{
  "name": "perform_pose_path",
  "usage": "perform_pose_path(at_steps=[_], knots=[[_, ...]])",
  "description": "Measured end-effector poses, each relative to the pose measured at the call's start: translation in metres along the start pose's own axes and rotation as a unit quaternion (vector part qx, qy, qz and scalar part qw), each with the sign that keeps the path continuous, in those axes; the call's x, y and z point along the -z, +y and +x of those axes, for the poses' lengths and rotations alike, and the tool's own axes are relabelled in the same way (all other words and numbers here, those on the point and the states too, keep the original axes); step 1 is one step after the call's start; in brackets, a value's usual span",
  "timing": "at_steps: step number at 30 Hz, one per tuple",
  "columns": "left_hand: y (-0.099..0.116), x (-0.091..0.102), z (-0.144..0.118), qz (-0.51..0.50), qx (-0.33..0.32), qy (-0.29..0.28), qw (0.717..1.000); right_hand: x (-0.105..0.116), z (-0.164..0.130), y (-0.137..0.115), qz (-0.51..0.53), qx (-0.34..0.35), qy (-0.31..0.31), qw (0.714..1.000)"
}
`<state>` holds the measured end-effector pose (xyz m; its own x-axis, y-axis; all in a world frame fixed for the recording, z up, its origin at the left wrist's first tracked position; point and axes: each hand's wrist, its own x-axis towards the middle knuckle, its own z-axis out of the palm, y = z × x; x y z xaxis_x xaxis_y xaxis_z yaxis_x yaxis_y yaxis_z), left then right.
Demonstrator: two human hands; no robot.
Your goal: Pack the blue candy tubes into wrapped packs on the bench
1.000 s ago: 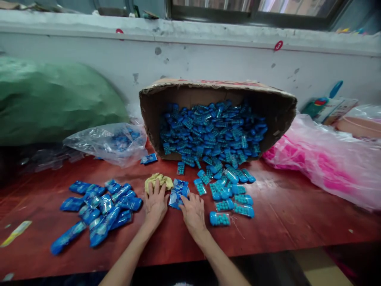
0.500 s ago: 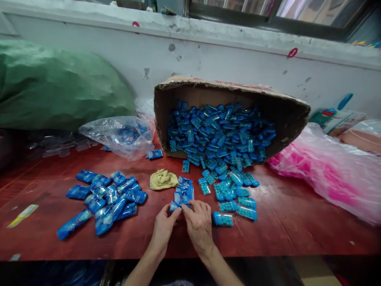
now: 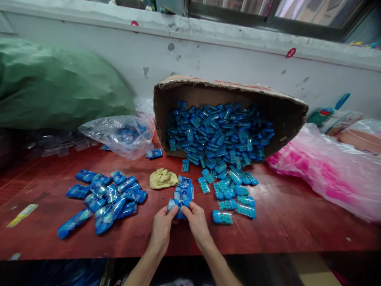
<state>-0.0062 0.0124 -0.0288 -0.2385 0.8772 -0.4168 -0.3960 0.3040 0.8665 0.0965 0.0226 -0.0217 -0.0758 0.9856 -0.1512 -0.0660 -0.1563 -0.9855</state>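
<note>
My left hand and my right hand together pinch a small blue printed bag just above the red table. Right behind it lies a small stack of the same blue bags. A yellow rag lies crumpled to the left of that stack. A cardboard box on its side spills several blue capsule-shaped packs onto the table to the right of my hands. To the left lies a heap of filled blue bags.
A clear plastic bag with blue items lies left of the box. A large green sack fills the back left. Pink plastic sheeting covers the right side. A white wall runs behind, and the table's front edge is near my wrists.
My hands drew back from the rag and the stack toward me. They have taken one blue bag by its top and lifted it a little.
</note>
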Motion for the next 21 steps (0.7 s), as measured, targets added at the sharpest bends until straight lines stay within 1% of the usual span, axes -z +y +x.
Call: perform_pose_path(at_steps=[4, 7, 9, 10, 12, 13, 14, 15, 16, 18, 19, 20, 21], knots=[[0.002, -0.002, 0.0, -0.028, 0.022, -0.002, 0.999, -0.005, -0.002, 0.01, -0.044, 0.013, 0.04, 0.998], [0.006, 0.0, -0.003, -0.044, 0.071, -0.049, 0.995, -0.004, -0.002, 0.011, -0.076, 0.025, 0.042, 0.996], [0.008, 0.003, -0.006, -0.047, 0.111, -0.085, 0.989, -0.001, -0.004, 0.005, -0.09, 0.03, 0.03, 0.995], [0.009, 0.004, -0.007, -0.049, 0.127, -0.094, 0.986, 0.002, -0.006, 0.0, -0.099, 0.035, 0.02, 0.994], [0.01, 0.007, -0.008, -0.061, 0.144, -0.085, 0.984, 0.014, -0.011, -0.011, -0.157, 0.071, 0.009, 0.985], [0.01, 0.009, -0.008, -0.069, 0.15, -0.074, 0.983, 0.022, -0.015, -0.017, -0.218, 0.102, 0.011, 0.971], [0.01, 0.01, -0.009, -0.079, 0.159, -0.064, 0.982, 0.032, -0.018, -0.021, -0.3, 0.138, 0.026, 0.943], [0.011, 0.01, -0.009, -0.089, 0.171, -0.057, 0.98, 0.043, -0.021, -0.024, -0.393, 0.165, 0.044, 0.904], [0.012, 0.011, -0.009, -0.097, 0.185, -0.053, 0.976, 0.055, -0.024, -0.025, -0.481, 0.168, 0.063, 0.858], [0.014, 0.011, -0.011, -0.111, 0.217, -0.053, 0.968, 0.075, -0.027, -0.022, -0.617, 0.13, 0.071, 0.773], [0.015, 0.01, -0.012, -0.118, 0.232, -0.055, 0.964, 0.082, -0.028, -0.02, -0.661, 0.106, 0.065, 0.74], [0.016, 0.01, -0.013, -0.126, 0.246, -0.057, 0.959, 0.086, -0.028, -0.017, -0.692, 0.086, 0.056, 0.715], [0.016, 0.009, -0.014, -0.134, 0.257, -0.061, 0.955, 0.087, -0.028, -0.015, -0.709, 0.074, 0.047, 0.7]])
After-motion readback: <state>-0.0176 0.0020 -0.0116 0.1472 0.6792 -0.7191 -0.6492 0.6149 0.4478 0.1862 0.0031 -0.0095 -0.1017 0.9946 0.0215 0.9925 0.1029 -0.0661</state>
